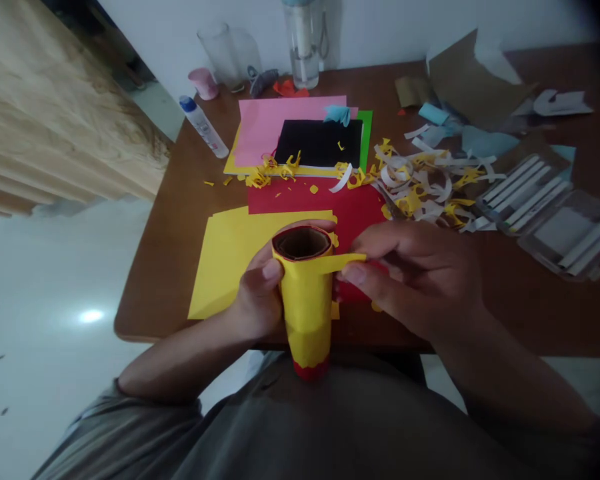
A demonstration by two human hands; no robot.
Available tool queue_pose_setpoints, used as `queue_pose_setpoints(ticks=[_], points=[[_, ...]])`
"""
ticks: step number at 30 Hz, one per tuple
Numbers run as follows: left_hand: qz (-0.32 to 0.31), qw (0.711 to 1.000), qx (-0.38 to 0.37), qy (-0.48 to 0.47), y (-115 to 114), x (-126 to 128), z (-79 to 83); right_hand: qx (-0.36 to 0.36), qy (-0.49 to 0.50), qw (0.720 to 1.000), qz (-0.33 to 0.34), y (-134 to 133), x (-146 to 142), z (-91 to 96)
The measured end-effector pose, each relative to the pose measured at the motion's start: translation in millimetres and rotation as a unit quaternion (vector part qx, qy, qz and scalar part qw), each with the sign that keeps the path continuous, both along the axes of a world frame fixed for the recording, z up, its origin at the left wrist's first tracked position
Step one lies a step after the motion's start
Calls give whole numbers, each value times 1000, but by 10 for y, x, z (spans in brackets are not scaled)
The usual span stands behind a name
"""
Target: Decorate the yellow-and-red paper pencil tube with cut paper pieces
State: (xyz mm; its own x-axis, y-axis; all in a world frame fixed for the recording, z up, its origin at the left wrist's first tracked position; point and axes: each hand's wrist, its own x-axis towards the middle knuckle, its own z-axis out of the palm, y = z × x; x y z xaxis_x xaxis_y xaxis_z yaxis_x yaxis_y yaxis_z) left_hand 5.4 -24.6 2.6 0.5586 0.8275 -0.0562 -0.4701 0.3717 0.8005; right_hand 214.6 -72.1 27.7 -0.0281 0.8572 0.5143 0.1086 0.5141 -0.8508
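A yellow paper-covered tube (pixel 307 313) with a red lower end stands nearly upright in front of my body, past the table's near edge. Its open top shows a brown inside and a red rim. My left hand (pixel 260 293) is wrapped around the tube's upper left side, some fingers hidden behind it. Between thumb and fingers, my right hand (pixel 415 273) pinches the free end of a narrow yellow paper strip (pixel 343 262). The strip's other end lies against the tube just below the rim.
Yellow sheets (pixel 225 267) and a red sheet (pixel 280 197) lie on the brown table (pixel 150 267). Curled paper scraps (pixel 430 180) and a clear marker case (pixel 540 200) are at right. A glue bottle (pixel 205 127), black paper (pixel 315 143) and a water bottle (pixel 303 53) are farther back.
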Motion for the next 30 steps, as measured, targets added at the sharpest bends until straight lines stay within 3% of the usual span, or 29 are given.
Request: queue_pose_setpoints(ticks=[3,6,11,18,21,27,30], points=[[-29,999,24,11,-14,-43,-69,4,-12,1000,2,0,-19,-13],[-60,997,48,0,-11,-90,-135,69,-19,997,7,-10,-6,2],[-49,997,65,14,11,-102,-94,108,-126,986,30,-50,61,144],[-27,996,76,39,24,-147,-179,81,-79,994,-11,-72,-3,152],[-37,996,76,32,28,-157,-217,30,-37,998,-43,-112,-50,120],[9,986,96,134,14,-107,-131,-36,-7,997,-71,-156,-56,123],[32,983,82,158,1,-87,-131,-83,26,995,-45,-113,-46,50]])
